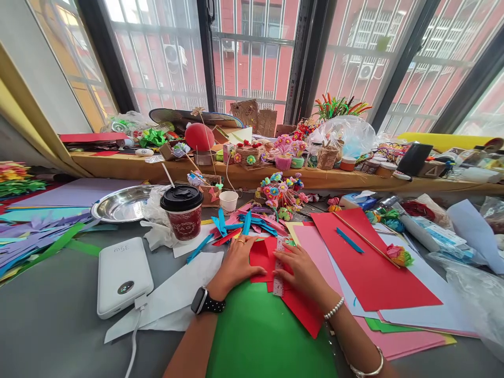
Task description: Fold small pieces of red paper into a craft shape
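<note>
My left hand (237, 266) rests on the left edge of a folded red paper (260, 257), fingers stretched and thumb apart. Part of that paper stands up in a fold between my hands. My right hand (301, 269) holds a short, pale printed ruler (278, 286) against the red paper, thumb and fingers across it. Another red sheet (305, 310) sticks out below my right hand. Beneath lies a large green sheet (263, 336). Just beyond my fingers are blue paper strips (246, 223) in a loose pile. My palms and the paper under them are hidden.
A lidded coffee cup (183, 218), a white power bank (125, 278) with a cable, and a steel dish (122, 203) stand at left. Red cardstock (374, 262) with a stick flower (399, 255) lies at right. Craft flowers (281, 189) and a paper cup (228, 202) are behind.
</note>
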Tool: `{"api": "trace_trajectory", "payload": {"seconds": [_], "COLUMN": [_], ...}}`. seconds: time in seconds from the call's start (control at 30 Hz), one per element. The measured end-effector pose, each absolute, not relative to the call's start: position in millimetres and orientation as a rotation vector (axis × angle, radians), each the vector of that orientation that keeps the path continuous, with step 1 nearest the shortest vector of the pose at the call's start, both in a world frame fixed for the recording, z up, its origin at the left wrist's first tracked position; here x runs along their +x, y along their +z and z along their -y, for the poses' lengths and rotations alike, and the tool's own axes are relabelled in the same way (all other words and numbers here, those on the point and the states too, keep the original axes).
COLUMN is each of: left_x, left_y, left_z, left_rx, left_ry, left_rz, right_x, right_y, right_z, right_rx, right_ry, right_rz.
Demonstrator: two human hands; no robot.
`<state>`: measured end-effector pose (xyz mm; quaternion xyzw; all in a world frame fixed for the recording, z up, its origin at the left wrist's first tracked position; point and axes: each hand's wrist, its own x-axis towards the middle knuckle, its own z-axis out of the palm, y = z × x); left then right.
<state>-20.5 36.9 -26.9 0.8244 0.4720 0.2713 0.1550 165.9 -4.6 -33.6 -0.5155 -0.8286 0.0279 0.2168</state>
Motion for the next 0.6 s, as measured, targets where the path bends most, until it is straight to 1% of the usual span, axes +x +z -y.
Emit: {"api": "trace_trajectory", "payload": {"seconds": [0.13, 0.3, 0.47, 0.6], "left_x": [-21.8, -25.6, -22.1, -17.3], "left_y": [-20.6, -13.3, -13.5, -8.8], "left_z": [-38.7, -39.3, -38.5, -35.7], "left_rx": [2.283, 1.796, 1.347, 1.121], "left_ry": [0.998, 1.261, 1.32, 1.207], "left_rz": [-1.467, -1.308, -1.164, -1.052], "right_x": [163.4, 158.7, 157.5, 155.8], "right_y": [-34.5, -26.1, -17.7, -16.3], "right_z": [3.9, 6.1, 10.3, 11.2], "right_rx": [-1.423, -1.361, -1.276, -1.126], "right_ry": [0.153, 0.473, 0.859, 1.151], "right_rz": [2.231, 1.937, 1.605, 1.396]}}
